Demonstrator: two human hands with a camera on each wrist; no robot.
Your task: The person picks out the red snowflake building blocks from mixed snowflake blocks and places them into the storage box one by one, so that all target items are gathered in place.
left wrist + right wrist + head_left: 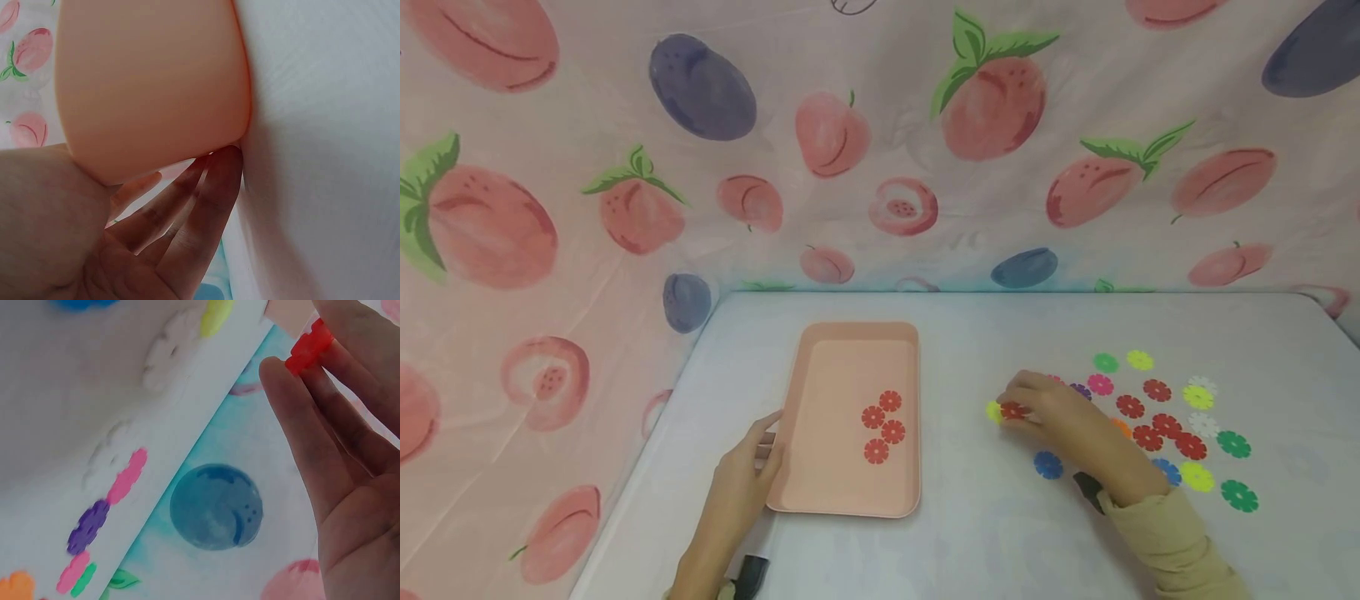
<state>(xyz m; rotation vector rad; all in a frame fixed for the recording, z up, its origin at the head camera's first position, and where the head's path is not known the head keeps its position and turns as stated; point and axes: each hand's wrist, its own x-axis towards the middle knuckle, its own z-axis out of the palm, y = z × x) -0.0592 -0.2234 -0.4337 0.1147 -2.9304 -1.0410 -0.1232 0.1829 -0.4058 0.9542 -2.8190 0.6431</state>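
Observation:
My left hand (743,471) holds the left edge of a pink rectangular tray (820,417). In the left wrist view the thumb lies on one side of the tray wall (150,81) and the fingers (212,187) reach its lower edge near the table. Several red notched plastic discs (876,451) lie in the tray, toward its right side. My right hand (1063,425) pinches a red notched disc (310,347) between thumb and fingers, above the table right of the tray. A yellow disc (993,412) shows just left of the held one in the head view.
Several loose discs lie around and beyond the right hand, among them red (1191,446), green (1239,495), yellow (1197,477) and blue (1048,465) ones. The white table (955,542) meets a fruit-print cloth (902,108) at its back edge and left side.

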